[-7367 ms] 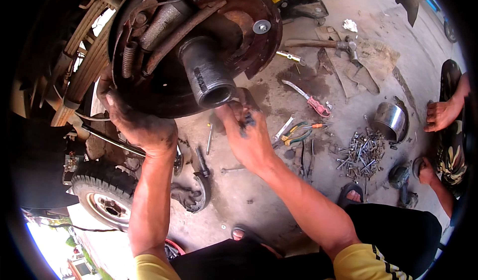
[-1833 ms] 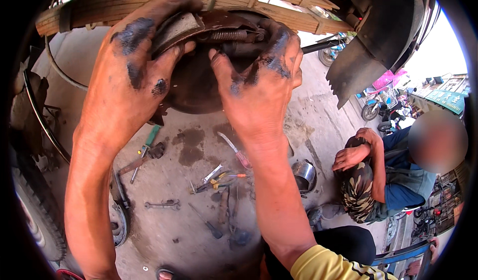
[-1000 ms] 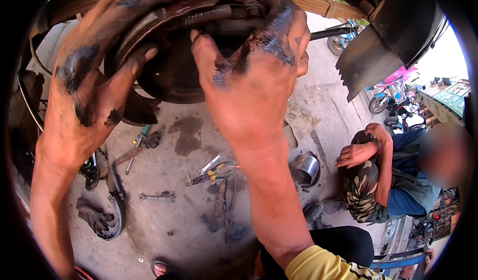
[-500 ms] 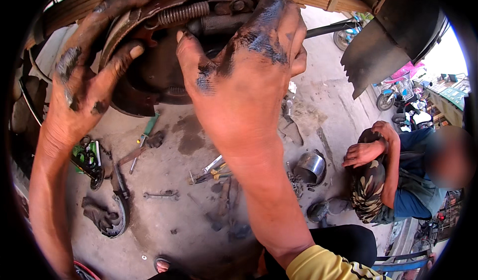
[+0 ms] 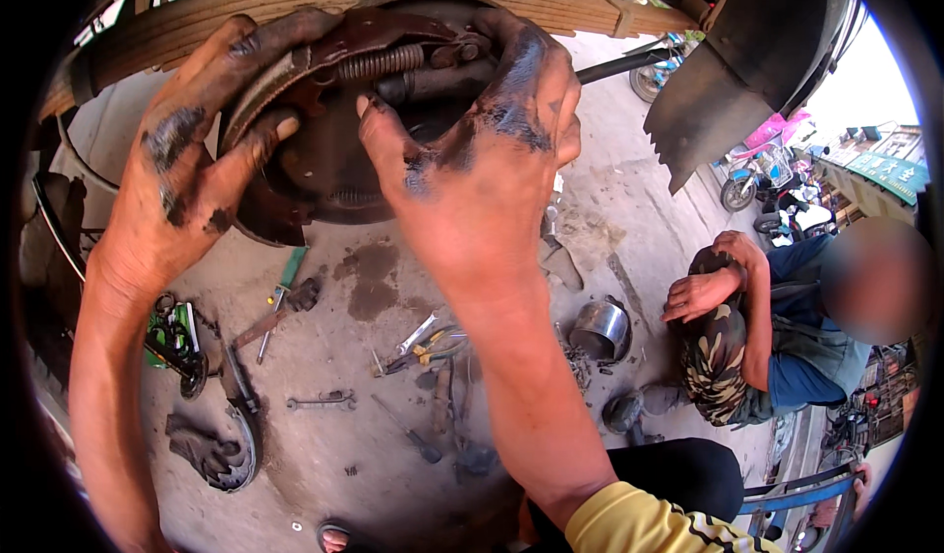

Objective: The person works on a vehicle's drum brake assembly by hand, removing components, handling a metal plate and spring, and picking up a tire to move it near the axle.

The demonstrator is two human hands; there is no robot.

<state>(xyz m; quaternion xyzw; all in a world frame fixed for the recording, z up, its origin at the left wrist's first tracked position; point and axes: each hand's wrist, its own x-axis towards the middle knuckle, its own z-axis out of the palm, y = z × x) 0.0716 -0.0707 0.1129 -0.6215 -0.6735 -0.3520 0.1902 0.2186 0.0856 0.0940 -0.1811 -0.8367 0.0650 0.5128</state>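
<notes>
Both hands are on a drum brake assembly at the top of the view, its dark backing plate point(image 5: 329, 155) facing me. My left hand point(image 5: 182, 155) is closed around the curved brake shoe point(image 5: 270, 91) on the left, thumb on the inner side and fingers over the outer rim. A coil spring point(image 5: 382, 63) stretches across the top, above a dark cylinder point(image 5: 452, 83). On the right side, my right hand point(image 5: 482, 174) grips the brake's edge, fingers wrapped behind and thumb toward the middle; it hides what it holds. Black grease smears both hands.
Leaf springs point(image 5: 295, 4) run behind the brake, and a torn black mud flap point(image 5: 728, 81) hangs at right. On the ground lie a wrench point(image 5: 321, 400), pliers point(image 5: 428, 349), a screwdriver point(image 5: 408, 430), a loose brake shoe point(image 5: 241, 445) and a metal pot point(image 5: 601, 330). A person point(image 5: 787, 327) crouches at right.
The view has shifted slightly, so the brake and hands appear a little lower. Both hands keep much the same grip.
</notes>
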